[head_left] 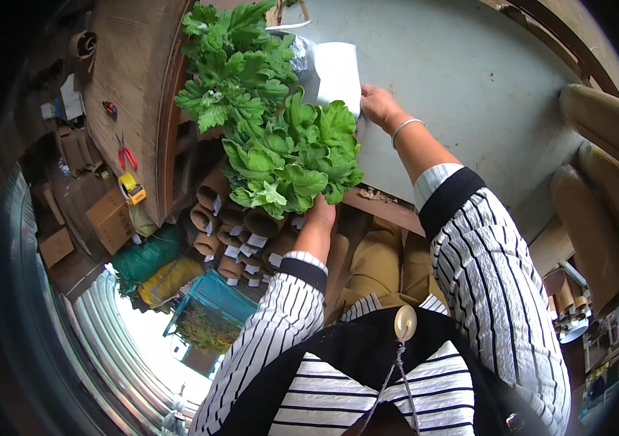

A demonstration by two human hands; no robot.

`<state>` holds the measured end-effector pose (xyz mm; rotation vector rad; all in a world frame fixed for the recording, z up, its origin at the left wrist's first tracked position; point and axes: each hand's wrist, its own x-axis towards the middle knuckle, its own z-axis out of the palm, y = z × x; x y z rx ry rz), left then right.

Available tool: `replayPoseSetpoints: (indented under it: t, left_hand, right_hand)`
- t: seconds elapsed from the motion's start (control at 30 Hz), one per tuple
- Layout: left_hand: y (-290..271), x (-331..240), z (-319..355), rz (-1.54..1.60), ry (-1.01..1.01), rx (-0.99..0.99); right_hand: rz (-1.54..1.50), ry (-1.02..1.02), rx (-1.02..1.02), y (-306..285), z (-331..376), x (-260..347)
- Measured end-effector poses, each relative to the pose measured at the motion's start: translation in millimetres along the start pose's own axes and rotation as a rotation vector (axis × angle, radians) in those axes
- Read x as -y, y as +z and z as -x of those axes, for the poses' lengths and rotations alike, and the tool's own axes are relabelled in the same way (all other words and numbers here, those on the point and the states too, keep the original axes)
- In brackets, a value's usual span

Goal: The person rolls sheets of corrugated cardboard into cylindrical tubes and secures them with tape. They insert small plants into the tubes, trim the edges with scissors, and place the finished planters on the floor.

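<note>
A bushy green leafy plant [291, 149] with broad lobed leaves spreads over the near left edge of the table. Its foliage covers the fingers of my left hand [320, 213], which reaches in under the leaves from below. Another leafy green clump [233, 65] stands just beyond it. Behind the nearer leaves rises a curved white paper-like sheet [338, 73]. My right hand [382, 106], with a bangle at the wrist, is closed at the sheet's right edge, its fingertips partly hidden. A shiny silver wrapped thing [301, 57] shows between the far clump and the sheet.
The pale grey tabletop [462, 94] extends right. Below the leaves are several cardboard tubes [213, 189] with white tags. Red-handled scissors [127, 154] and a yellow tape measure [132, 189] lie on a brown board at left. Long padded brown shapes [593, 218] stand at right.
</note>
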<state>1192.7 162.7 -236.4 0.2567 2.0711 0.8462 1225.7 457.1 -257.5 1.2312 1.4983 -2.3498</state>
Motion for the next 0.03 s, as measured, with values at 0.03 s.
replayPoseSetpoints:
  t: [0.03]
  left_hand:
    - [2.7, 8.4, 0.9, 0.012, -0.004, -0.003]
  right_hand:
    - [0.015, -0.046, 0.062, 3.6, -16.6, -15.5]
